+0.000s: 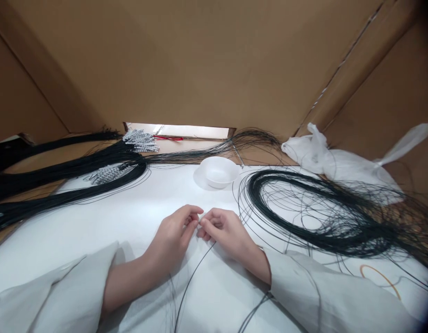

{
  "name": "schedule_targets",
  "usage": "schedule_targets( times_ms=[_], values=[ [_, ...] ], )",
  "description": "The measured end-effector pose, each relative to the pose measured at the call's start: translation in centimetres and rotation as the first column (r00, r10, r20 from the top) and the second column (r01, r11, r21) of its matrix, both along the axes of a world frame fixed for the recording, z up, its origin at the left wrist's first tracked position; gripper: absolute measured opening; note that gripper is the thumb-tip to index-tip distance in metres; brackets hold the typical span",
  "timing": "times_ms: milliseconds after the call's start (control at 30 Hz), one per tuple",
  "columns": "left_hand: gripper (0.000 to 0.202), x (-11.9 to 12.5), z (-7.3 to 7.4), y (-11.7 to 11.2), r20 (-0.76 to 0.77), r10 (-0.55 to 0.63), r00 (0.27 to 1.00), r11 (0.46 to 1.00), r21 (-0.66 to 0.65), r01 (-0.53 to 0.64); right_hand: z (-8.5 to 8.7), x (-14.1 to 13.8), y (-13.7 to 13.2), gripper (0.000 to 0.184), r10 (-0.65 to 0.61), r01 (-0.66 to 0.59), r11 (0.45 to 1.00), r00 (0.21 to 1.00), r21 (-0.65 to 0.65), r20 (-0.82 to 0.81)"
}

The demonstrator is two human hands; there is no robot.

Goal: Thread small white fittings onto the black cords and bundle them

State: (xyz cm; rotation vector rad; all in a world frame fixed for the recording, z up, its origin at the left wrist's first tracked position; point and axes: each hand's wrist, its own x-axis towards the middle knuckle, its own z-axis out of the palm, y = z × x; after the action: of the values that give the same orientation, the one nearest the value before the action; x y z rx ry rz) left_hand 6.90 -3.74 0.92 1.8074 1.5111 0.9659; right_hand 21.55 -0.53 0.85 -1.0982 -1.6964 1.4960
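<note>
My left hand (175, 231) and my right hand (226, 229) meet fingertip to fingertip above the white table surface (137, 286). Both are closed in a pinch. A thin black cord (193, 276) runs from beneath the right hand's fingers down toward the near edge. Between the fingertips is something tiny and pale, too small and blurred to name. Just beyond the hands stands a white bowl (219, 172); its inside shows no contents that I can make out.
A large loose coil of black cord (269, 194) spreads at the right, beside white plastic bags (338, 162). Black cord bundles (71, 164) with white-and-black tips (140, 140) lie at the left. An orange loop (380, 277) is near my right sleeve. Cardboard walls (186, 60) surround the table.
</note>
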Motion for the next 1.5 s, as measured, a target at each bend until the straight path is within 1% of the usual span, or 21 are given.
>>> schedule_targets(
  times_ms=[167,300,433,567,667,767,867,1100,1200,1300,1367,1433,1500],
  values=[
    [0.021,0.0,-0.4,-0.2,-0.074,0.004,0.997,0.999,0.040,-0.001,0.0,0.1,-0.1,0.016,0.010,-0.011,0.998,1.000,0.062,0.021],
    [0.024,0.0,-0.5,-0.3,-0.088,0.002,0.996,0.999,0.048,0.002,-0.3,0.2,-0.1,0.011,-0.002,0.000,0.997,1.000,0.083,0.016],
    [0.019,0.1,-0.2,-0.2,-0.049,-0.012,0.999,1.000,0.022,0.013,-0.6,0.2,-0.2,0.008,-0.014,0.015,0.997,1.000,0.073,-0.022],
    [0.015,0.2,0.3,-0.1,0.053,-0.045,0.998,0.999,-0.008,0.046,-0.6,0.2,-0.3,0.009,0.001,0.001,0.997,1.000,0.081,-0.029],
    [0.013,0.2,0.6,-0.1,0.083,-0.025,0.996,0.999,-0.043,0.028,-0.6,0.1,-0.2,0.007,-0.008,0.010,0.996,1.000,0.084,-0.026],
    [0.011,0.3,0.5,-0.1,0.062,0.009,0.998,0.998,-0.056,-0.006,-0.5,0.1,-0.1,0.005,-0.022,0.023,0.995,1.000,0.095,-0.012],
    [0.012,0.4,0.4,-0.2,0.031,0.023,0.999,0.999,-0.047,-0.021,-0.3,0.0,-0.1,0.004,-0.031,0.031,0.997,1.000,0.071,0.003],
    [0.015,0.7,0.2,-0.2,-0.033,-0.030,0.999,0.999,-0.018,0.030,-0.1,-0.2,-0.1,0.010,-0.016,0.016,1.000,1.000,-0.006,-0.023],
    [0.019,0.7,0.2,0.0,-0.068,-0.026,0.997,0.999,0.022,0.028,0.1,-0.1,0.1,0.006,-0.025,0.024,0.999,0.999,-0.036,-0.046],
    [0.023,0.4,0.3,0.9,-0.104,-0.008,0.995,0.996,0.093,0.018,0.3,-0.1,0.3,0.003,-0.096,0.091,0.991,0.994,-0.094,-0.056],
    [0.023,0.2,0.1,2.0,-0.179,0.032,0.983,0.990,0.139,-0.007,0.3,-0.1,0.4,0.005,-0.150,0.142,0.984,0.987,-0.107,-0.065],
    [0.023,-0.1,-0.2,3.4,-0.301,0.072,0.951,0.985,0.172,-0.021,0.1,-0.1,0.6,0.009,-0.184,0.175,0.979,0.979,-0.103,-0.084],
    [0.023,-0.1,-0.6,4.9,-0.364,0.077,0.928,0.984,0.177,-0.012,-0.1,-0.1,0.7,0.013,-0.205,0.195,0.976,0.973,-0.096,-0.103]
  ],
)
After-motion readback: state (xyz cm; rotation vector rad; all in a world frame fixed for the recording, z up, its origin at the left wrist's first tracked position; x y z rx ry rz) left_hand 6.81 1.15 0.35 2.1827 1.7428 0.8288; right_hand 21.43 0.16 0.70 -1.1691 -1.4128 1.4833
